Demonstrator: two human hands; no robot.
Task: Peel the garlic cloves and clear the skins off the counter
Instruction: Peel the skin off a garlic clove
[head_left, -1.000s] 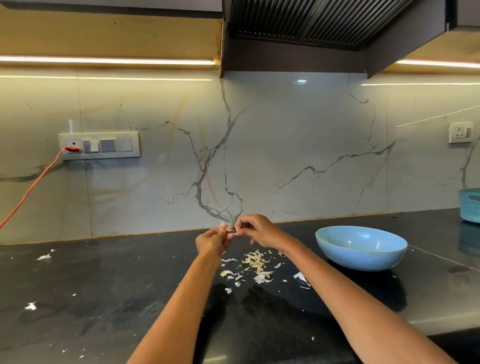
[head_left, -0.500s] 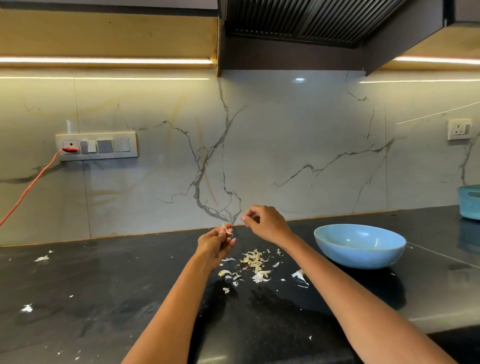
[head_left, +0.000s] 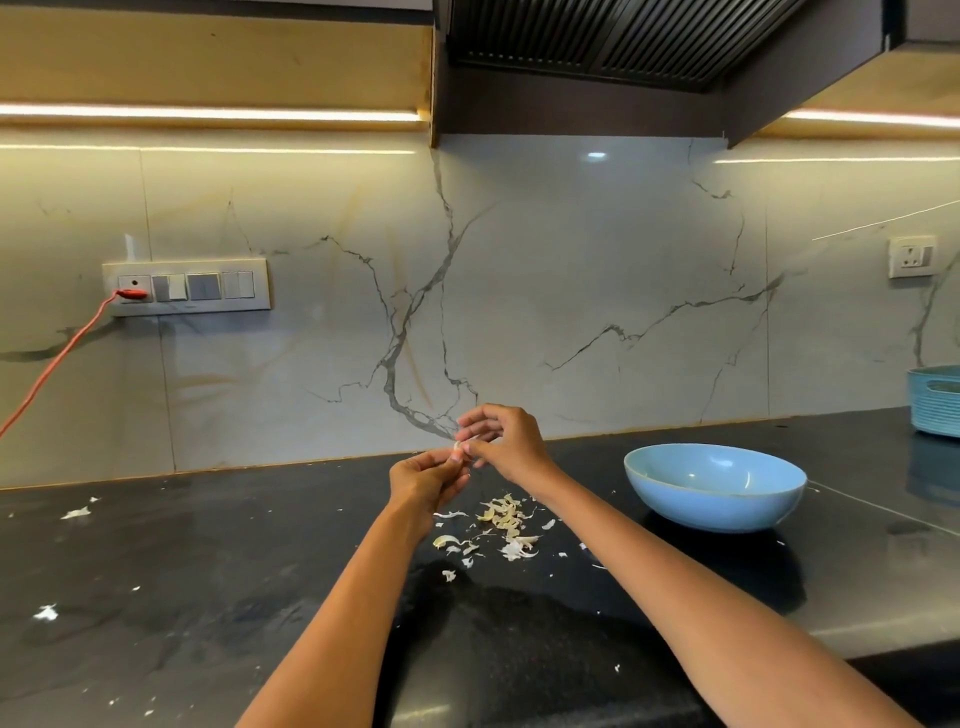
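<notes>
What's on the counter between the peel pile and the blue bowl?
Head view: only a few tiny skin flecks on the dark counter between the peel pile and blue bowl.

A switch panel (head_left: 186, 287) with a red cord (head_left: 62, 353); a blue basket (head_left: 936, 400) far right.

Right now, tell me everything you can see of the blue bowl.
The blue bowl is wide, shallow and round, pale blue, glossy like glazed ceramic or melamine. It stands upright on the black counter, right of the skin pile, touching neither hand. What shows of its inside looks nearly empty, with a few pale flecks near the left inner wall.
</notes>
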